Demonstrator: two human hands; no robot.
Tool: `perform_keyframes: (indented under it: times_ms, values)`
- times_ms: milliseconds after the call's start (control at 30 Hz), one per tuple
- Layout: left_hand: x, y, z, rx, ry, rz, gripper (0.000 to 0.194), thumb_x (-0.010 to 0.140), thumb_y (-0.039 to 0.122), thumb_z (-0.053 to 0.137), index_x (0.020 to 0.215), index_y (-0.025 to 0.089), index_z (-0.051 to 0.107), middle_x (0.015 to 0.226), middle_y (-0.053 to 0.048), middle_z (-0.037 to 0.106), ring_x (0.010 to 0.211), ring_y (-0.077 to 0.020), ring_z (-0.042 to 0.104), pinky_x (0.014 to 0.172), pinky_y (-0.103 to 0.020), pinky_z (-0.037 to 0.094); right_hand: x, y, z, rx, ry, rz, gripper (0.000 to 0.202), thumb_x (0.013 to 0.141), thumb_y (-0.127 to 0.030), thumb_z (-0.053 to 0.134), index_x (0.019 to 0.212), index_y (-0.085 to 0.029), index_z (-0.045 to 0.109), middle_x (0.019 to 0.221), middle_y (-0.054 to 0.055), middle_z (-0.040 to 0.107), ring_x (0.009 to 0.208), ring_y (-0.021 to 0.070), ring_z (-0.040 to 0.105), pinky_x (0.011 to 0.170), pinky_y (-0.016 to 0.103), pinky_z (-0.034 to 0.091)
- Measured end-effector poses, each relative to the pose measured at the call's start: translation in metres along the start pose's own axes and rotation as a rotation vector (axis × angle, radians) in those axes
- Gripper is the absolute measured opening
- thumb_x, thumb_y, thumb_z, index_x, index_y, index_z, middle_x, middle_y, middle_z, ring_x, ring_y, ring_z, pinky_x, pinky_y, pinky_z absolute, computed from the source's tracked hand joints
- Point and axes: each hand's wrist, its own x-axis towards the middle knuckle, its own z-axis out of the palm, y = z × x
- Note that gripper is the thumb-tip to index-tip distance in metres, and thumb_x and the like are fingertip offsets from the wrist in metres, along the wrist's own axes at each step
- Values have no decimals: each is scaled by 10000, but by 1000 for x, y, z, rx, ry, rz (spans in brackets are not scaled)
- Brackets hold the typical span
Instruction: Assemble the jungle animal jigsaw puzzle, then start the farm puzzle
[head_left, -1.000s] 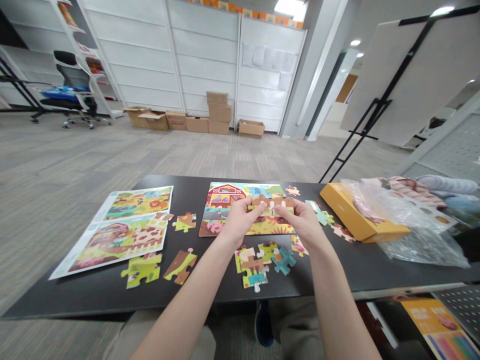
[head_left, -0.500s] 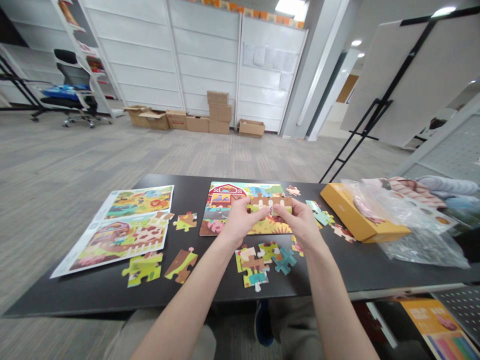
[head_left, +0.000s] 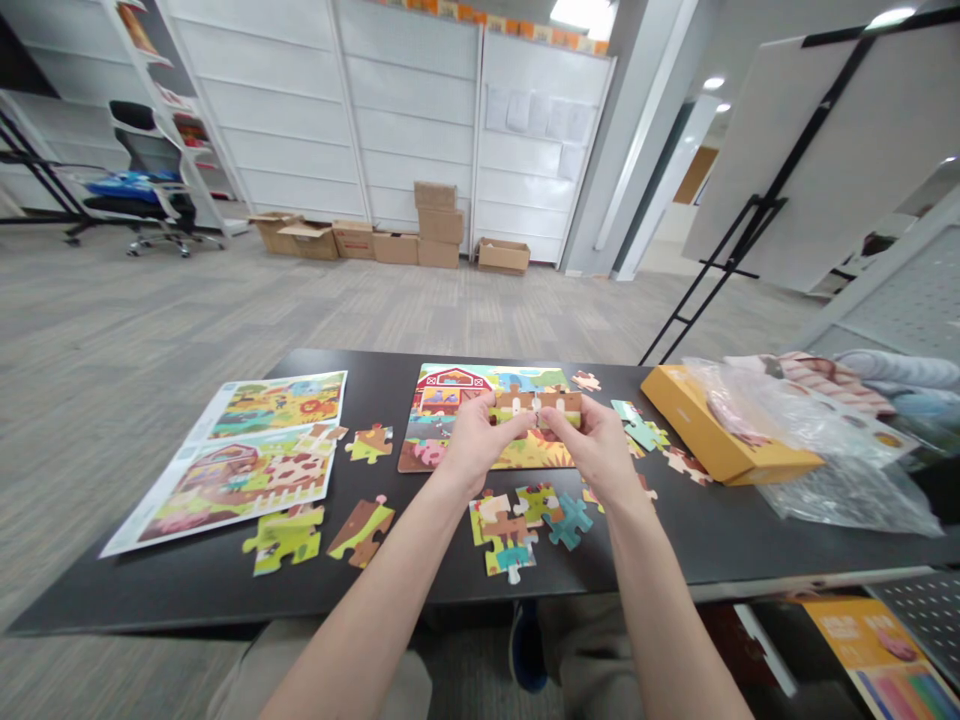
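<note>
My left hand and my right hand each pinch one end of a brown-and-green strip of jigsaw puzzle pieces with white fence posts. Both thumbs press near its middle, where a seam shows. The strip is held above the puzzle board, which carries a red barn and a pink pig. Part of the board is hidden behind the hands. Closer to me lie joined puzzle pieces and a teal puzzle piece.
A printed picture sheet lies on the left of the black table, near a green puzzle piece and a brown-green one. At right stands a yellow box beside clear plastic wrapping.
Both hands have shifted very slightly to the left with the strip of puzzle pieces between them. The pieces on the table stay where they were.
</note>
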Motion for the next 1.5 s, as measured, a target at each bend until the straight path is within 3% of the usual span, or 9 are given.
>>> perform_keyframes:
  times_ms: [133, 300, 900, 1333, 1500]
  values:
    - [0, -2, 0, -38, -52, 16, 426, 626, 389, 907, 917, 147, 709, 868, -58, 772, 736, -169, 705, 732, -295, 558, 1, -1, -5, 11, -19, 28, 439, 756, -573, 772, 876, -156, 702, 778, 68, 735, 655, 187, 674, 625, 304, 562]
    - [1, -4, -1, -48, -20, -12, 418, 638, 428, 898, 859, 129, 706, 865, -75, 775, 749, -187, 718, 737, -304, 566, -1, -4, -4, 51, -46, 82, 460, 721, -584, 797, 867, -158, 703, 812, 78, 748, 663, 191, 687, 647, 320, 580]
    - [3, -5, -4, -79, -5, -2, 408, 623, 366, 899, 893, 135, 700, 860, -64, 765, 752, -177, 702, 743, -303, 550, 1, 3, 1, 4, -40, 62, 410, 768, -562, 765, 869, -170, 704, 833, 74, 748, 681, 193, 678, 652, 327, 572]
    - [2, -3, -5, 49, -2, 98, 324, 653, 335, 876, 864, 152, 713, 783, -32, 750, 695, -156, 671, 690, -273, 535, 1, 2, -1, 17, -62, 145, 467, 704, -600, 797, 826, -162, 688, 782, 78, 743, 653, 198, 690, 616, 307, 557]
    - [5, -7, -7, 153, 24, 114, 334, 641, 327, 885, 880, 163, 720, 870, -57, 761, 814, -210, 703, 716, -292, 558, 0, 1, -1, -4, -29, 144, 492, 681, -629, 801, 797, -163, 698, 760, 81, 745, 637, 208, 701, 586, 306, 563]
